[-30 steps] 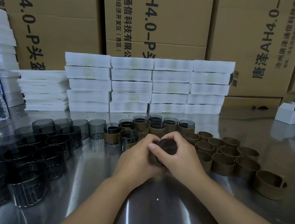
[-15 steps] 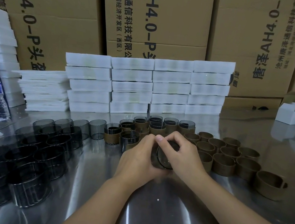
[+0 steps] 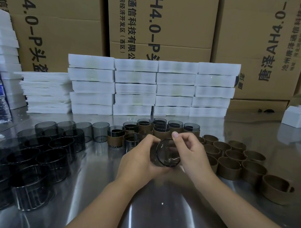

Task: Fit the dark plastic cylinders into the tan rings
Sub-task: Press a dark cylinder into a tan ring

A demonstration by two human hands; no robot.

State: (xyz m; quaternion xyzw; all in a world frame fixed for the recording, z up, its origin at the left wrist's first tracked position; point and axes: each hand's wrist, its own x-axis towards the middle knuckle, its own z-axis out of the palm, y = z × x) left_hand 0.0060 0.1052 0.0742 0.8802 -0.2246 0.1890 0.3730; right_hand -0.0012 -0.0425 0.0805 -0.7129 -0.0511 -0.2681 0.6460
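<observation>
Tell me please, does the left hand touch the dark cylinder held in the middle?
Touching. The head view shows the left hand curled round the dark cylinder, with no gap between them.

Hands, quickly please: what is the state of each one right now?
Left hand: closed around a dark cylinder, holding it.
Right hand: fingers curled on the same cylinder's right edge, thumb lifted.
</observation>
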